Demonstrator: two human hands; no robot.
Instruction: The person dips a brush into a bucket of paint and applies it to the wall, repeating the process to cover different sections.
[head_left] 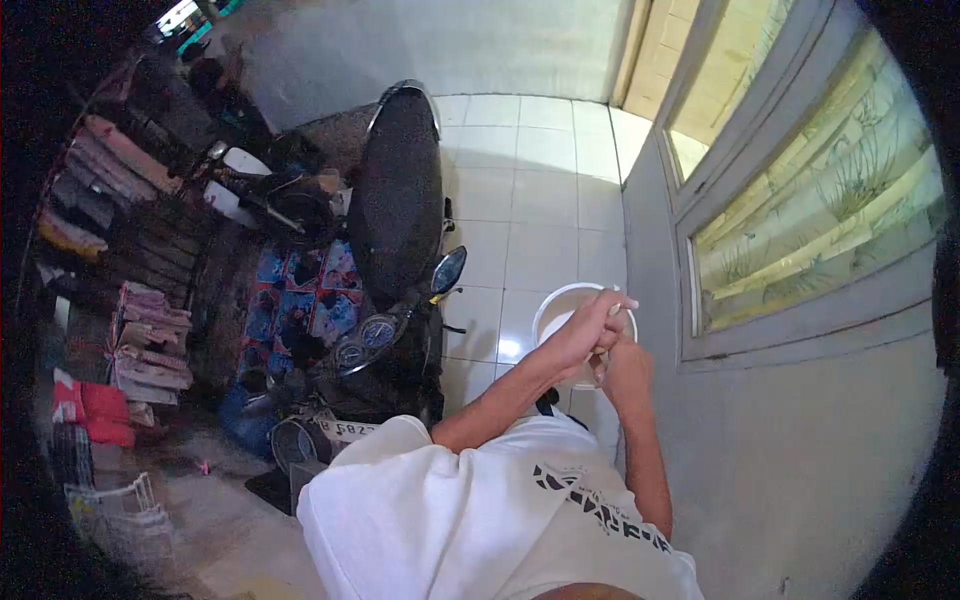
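Both of my hands are together over a round white bucket (pixel 544 308) on the tiled floor. My left hand (pixel 586 328) is closed, its fingers curled near the bucket's far side. Just below and to the right, my right hand (pixel 627 370) is closed too, its fingers against those of the left. A small pale bit shows between the hands, but I cannot make out what they grip. The hands and forearms cover much of the bucket, so its contents are mostly hidden.
To the left a motorcycle (pixel 398 190) is parked, its mirror (pixel 449 270) sticking out toward the bucket. A wall with a curtained window (pixel 830 200) runs along the right. Clothes (pixel 150 345) hang at far left. White tiles (pixel 540 195) stretch ahead.
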